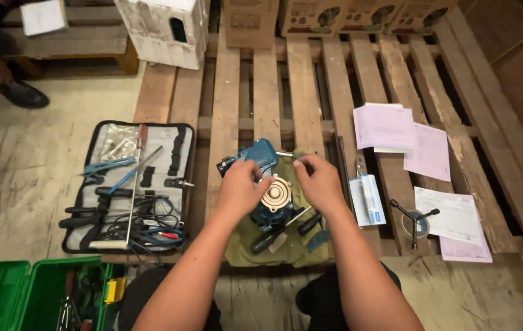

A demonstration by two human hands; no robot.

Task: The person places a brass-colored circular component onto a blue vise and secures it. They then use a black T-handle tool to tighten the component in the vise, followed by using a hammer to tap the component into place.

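Note:
A blue power-tool body (260,154) with a round brass-coloured gear plate (275,195) on top rests on a green cloth (243,248) over a wooden pallet (267,92). My left hand (240,187) grips the tool's left side, fingers curled at the plate's edge. At the plate's upper right, my right hand (318,181) has its fingers pinched together above the housing; whether they hold a small part is hidden. Black-handled screwdrivers (283,232) lie on the cloth just below the tool.
An open black tool roll (128,187) with pliers, drivers and wires lies at left. Green toolboxes (28,294) sit at bottom left. Papers (396,132), a small box (369,199) and a Y-shaped wrench (413,216) lie at right. Cartons line the back; another person's hand and shoe at top left.

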